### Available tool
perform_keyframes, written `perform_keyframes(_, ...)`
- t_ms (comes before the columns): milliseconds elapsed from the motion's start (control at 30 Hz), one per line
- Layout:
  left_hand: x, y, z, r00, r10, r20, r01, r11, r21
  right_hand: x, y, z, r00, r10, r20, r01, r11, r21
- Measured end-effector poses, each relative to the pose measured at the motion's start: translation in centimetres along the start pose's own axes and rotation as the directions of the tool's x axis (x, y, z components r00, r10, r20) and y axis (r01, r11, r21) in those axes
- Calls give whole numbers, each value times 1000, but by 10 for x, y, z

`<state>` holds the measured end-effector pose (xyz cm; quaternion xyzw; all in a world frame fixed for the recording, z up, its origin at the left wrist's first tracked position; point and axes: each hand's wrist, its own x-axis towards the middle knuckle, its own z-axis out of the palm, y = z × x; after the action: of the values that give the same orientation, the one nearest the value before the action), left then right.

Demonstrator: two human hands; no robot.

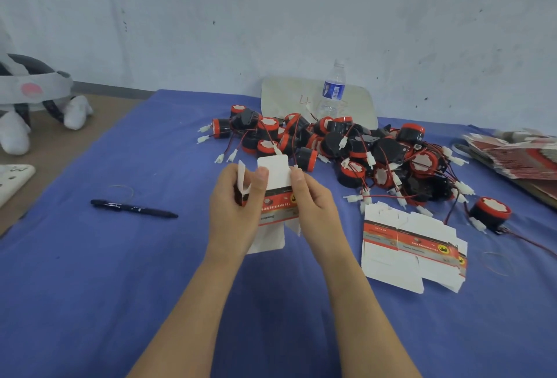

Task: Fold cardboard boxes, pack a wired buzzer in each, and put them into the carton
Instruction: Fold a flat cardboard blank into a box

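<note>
A: What do we count, largest first?
B: One blue cloth (120,287); one buzzer heap (346,148), too tangled to count; at least two flat blanks (413,251) beside it.
A: Smaller?
B: One half-folded box (277,196), pinched by our left hand (238,209) and right hand (313,206) above the cloth; one bottle (333,91); one pen (134,208).

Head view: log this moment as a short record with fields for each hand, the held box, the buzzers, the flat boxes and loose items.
box: held above the blue cloth, top flap open
left hand: grips the box's left side
right hand: pinches the box's right edge
buzzers: tangled pile behind the hands, single buzzer apart at right
flat boxes: fanned on the cloth, right of the hands
loose items: black pen at left, water bottle behind the pile
</note>
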<state>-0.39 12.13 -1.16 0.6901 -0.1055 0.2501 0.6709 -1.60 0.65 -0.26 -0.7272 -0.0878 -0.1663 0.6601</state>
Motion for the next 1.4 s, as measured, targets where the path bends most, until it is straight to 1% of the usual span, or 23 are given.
perform_keyframes(67, -1, 0, 1, 999, -22, -24, 21, 999, -25, 0, 1, -1, 998, 50, 29, -51, 998, 26)
perform_keyframes(133, -3, 0, 2, 998, -55, -37, 53, 997, -65, 0, 4, -1, 982, 181, 47, -184, 982, 51)
perform_keyframes(200, -5, 0, 4, 995, -103, -11, 101, 990, -97, 3, 6, -4, 936, 347, 61, -352, 929, 116)
perform_keyframes(267, -5, 0, 5, 988, -149, 26, 151, 981, -120, 5, 6, -10, 882, 449, 145, -472, 843, 257)
perform_keyframes(333, -4, 0, 4, 985, -150, 85, 157, 983, -90, 6, 5, -20, 856, 455, 246, -515, 796, 318)
perform_keyframes(433, -2, -2, 2, 972, -104, 210, 85, 992, 95, 6, 8, -32, 835, 458, 305, -546, 760, 354)
perform_keyframes(467, -2, -4, 0, 963, -101, 250, 70, 989, 131, 6, 9, -35, 833, 456, 313, -548, 752, 365)
perform_keyframes(500, 0, -5, -3, 947, -131, 293, 93, 986, 138, 6, 9, -37, 834, 452, 315, -547, 751, 370)
perform_keyframes(533, 2, -5, -6, 919, -190, 345, 157, 980, 122, 5, 9, -37, 837, 449, 313, -543, 754, 370)
perform_keyframes(600, 6, -9, -15, 838, -319, 443, 326, 943, 62, 5, 8, -37, 852, 424, 307, -517, 772, 370)
perform_keyframes(667, 10, -14, -22, 787, -387, 480, 420, 906, 42, 4, 6, -34, 883, 369, 289, -456, 818, 349)
perform_keyframes(733, 12, -17, -26, 759, -433, 486, 486, 874, 19, 4, 5, -30, 910, 327, 253, -397, 863, 313)
perform_keyframes(800, 13, -19, -26, 765, -437, 473, 494, 870, 5, 4, 5, -26, 930, 298, 215, -351, 891, 287)
perform_keyframes(867, 12, -18, -24, 780, -419, 464, 467, 884, 14, 5, 5, -25, 930, 303, 207, -355, 887, 295)
perform_keyframes(933, 11, -15, -23, 792, -398, 464, 445, 896, 9, 5, 8, -28, 901, 352, 253, -419, 857, 301)
perform_keyframes(1000, 9, -11, -23, 800, -375, 468, 425, 905, 0, 4, 10, -30, 855, 412, 314, -490, 840, 233)
perform_keyframes(1067, 7, -7, -21, 810, -346, 474, 391, 920, 3, 4, 13, -30, 840, 438, 322, -505, 847, 167)
perform_keyframes(1133, 5, -5, -17, 832, -319, 454, 361, 933, -6, 5, 14, -28, 871, 406, 275, -461, 869, 178)
perform_keyframes(1167, 5, -5, -15, 851, -310, 423, 346, 938, -9, 5, 13, -27, 895, 373, 244, -424, 883, 202)
perform_keyframes(1267, 5, -8, -9, 919, -289, 267, 290, 956, 34, 7, 13, -26, 950, 283, 130, -306, 923, 233)
perform_keyframes(1333, 4, -9, -6, 944, -267, 195, 266, 963, 35, 7, 14, -24, 966, 249, 73, -259, 944, 204)
perform_keyframes(1400, 4, -9, -3, 956, -257, 145, 260, 966, -4, 7, 16, -21, 973, 227, 51, -232, 952, 200)
